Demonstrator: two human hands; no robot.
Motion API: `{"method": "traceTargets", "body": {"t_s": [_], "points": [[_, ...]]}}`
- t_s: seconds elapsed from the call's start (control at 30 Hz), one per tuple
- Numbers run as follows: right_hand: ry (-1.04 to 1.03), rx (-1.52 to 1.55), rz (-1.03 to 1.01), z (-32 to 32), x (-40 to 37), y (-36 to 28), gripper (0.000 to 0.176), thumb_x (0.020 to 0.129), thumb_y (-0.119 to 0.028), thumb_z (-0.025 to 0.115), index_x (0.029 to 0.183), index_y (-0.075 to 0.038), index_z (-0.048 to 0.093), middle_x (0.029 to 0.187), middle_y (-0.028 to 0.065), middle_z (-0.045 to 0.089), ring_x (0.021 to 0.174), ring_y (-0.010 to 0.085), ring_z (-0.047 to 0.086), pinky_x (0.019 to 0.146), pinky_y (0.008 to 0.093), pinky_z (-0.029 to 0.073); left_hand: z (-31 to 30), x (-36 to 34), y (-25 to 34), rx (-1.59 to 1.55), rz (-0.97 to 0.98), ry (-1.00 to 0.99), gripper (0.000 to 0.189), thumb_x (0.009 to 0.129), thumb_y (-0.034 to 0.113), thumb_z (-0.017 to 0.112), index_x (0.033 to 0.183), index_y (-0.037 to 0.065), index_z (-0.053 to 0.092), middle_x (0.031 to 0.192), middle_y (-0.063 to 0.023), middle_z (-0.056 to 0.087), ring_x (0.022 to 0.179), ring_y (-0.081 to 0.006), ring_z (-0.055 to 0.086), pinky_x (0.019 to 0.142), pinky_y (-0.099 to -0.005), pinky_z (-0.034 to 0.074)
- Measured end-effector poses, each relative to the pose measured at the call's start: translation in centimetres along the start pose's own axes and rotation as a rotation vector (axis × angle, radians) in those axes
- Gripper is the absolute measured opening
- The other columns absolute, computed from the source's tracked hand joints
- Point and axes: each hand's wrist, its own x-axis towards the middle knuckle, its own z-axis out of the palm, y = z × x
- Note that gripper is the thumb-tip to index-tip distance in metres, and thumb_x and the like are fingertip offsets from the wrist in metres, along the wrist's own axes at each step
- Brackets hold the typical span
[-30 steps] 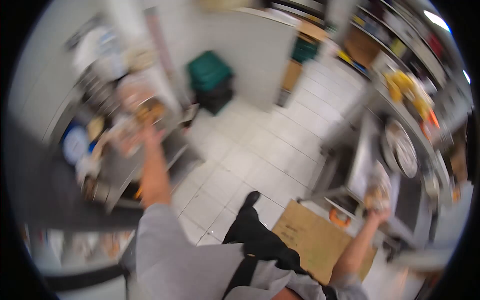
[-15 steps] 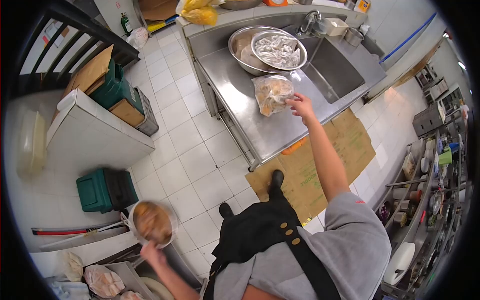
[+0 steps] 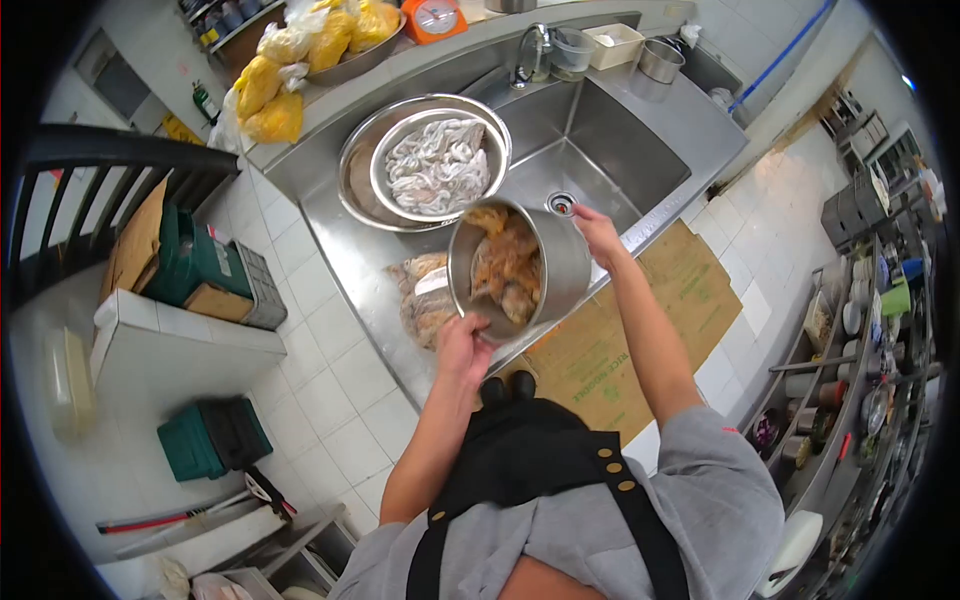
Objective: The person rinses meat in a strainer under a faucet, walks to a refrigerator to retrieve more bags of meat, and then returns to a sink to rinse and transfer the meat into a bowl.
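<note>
My left hand [image 3: 463,347] grips the near rim of a steel pot [image 3: 562,268] that is tipped on its side, with brown chunks of food [image 3: 503,265] showing inside. My right hand [image 3: 600,234] supports the pot's far side above the counter's front edge. Under and left of the pot a clear plastic bag of brownish food [image 3: 420,297] lies on the steel counter [image 3: 355,262]. Behind it a steel colander of pale strips [image 3: 437,166] sits in a larger steel bowl [image 3: 355,176].
A sink basin [image 3: 590,140] with a tap [image 3: 525,52] lies right of the bowls. Yellow bags [image 3: 270,95] and an orange scale [image 3: 436,16] stand at the counter's back. Cardboard [image 3: 660,300] covers the floor by my feet. Green crates [image 3: 200,265] sit at left, shelves [image 3: 860,330] at right.
I turned to face the counter. My left hand swung the pot of food from low at my left up over the counter, tipped on its side. My right hand left the bag for the pot.
</note>
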Motion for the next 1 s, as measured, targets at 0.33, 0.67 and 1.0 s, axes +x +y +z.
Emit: {"method": "traceTargets", "body": {"t_s": [0.33, 0.67, 1.0], "points": [[0.049, -0.366, -0.076, -2.2, 16.8, -11.8, 0.078, 0.078, -0.015, 0.062, 0.142, -0.01, 0.018, 0.141, 0.0151, 0.03, 0.112, 0.0266, 0.048, 0.067, 0.0408, 0.052, 12.6, 9.6, -3.3, 0.046, 0.09, -0.16, 0.04, 0.078, 0.001, 0.04, 0.109, -0.023, 0.037, 0.102, -0.0316, 0.056, 0.083, -0.0454, 0.062, 0.066, -0.0395, 0.058], [-0.731, -0.668, -0.136, -10.3, 47.5, -18.9, 0.043, 0.075, -0.013, 0.06, 0.116, -0.001, 0.056, 0.095, 0.0124, 0.064, 0.055, 0.0187, 0.063, 0.05, 0.0335, 0.05, 28.5, 32.1, -13.5, -0.111, 0.245, -0.025, 0.054, 0.072, 0.003, 0.044, 0.121, -0.016, 0.032, 0.117, -0.0274, 0.05, 0.097, -0.05, 0.055, 0.079, -0.0463, 0.055], [-0.521, 0.48, 0.327, -22.0, 42.4, -18.1, 0.032, 0.088, -0.031, 0.053, 0.103, -0.003, 0.059, 0.087, 0.0047, 0.06, 0.069, 0.014, 0.052, 0.063, 0.0294, 0.043, 34.3, 47.2, -17.2, -0.347, 0.34, 0.044, 0.007, 0.066, 0.0, 0.046, 0.07, -0.006, 0.046, 0.081, -0.0214, 0.06, 0.091, -0.0501, 0.057, 0.071, -0.0358, 0.057]]}}
